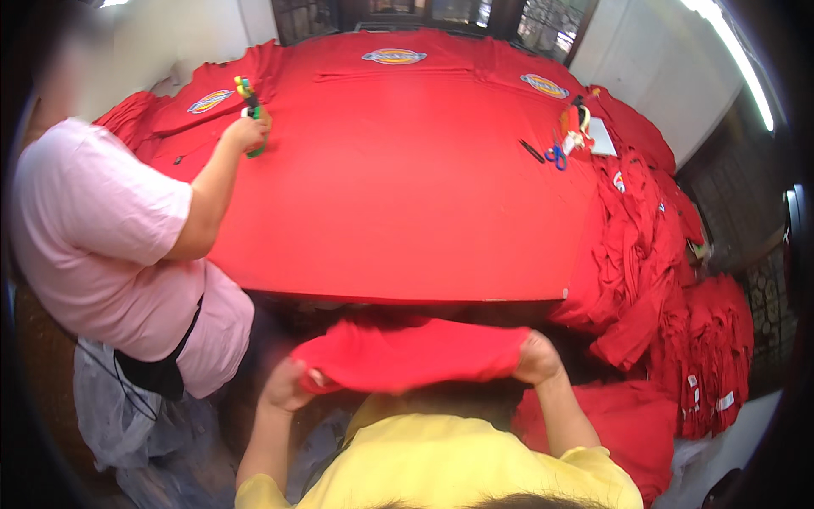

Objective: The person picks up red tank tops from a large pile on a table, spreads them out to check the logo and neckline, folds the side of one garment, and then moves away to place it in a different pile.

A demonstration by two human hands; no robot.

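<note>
A red cloth garment (411, 352), probably a shirt, is stretched sideways in front of my body, just off the near edge of the table. My left hand (290, 383) is closed on its left end, and my right hand (538, 358) grips the right end. The cloth sags between them and looks slightly blurred. Behind it lies the wide red-covered table (407, 195). Red shirts with oval badges, such as one shirt (394, 72) at the far edge, lie along the table's back.
At the left a co-worker in a pink shirt (102, 195) holds a green and yellow tool (254, 119) over the table. Blue scissors (555, 154) lie at the right. Red garments (632, 246) are heaped along the right edge, with a folded stack (712, 348) beside them. Clear plastic (119, 416) hangs lower left.
</note>
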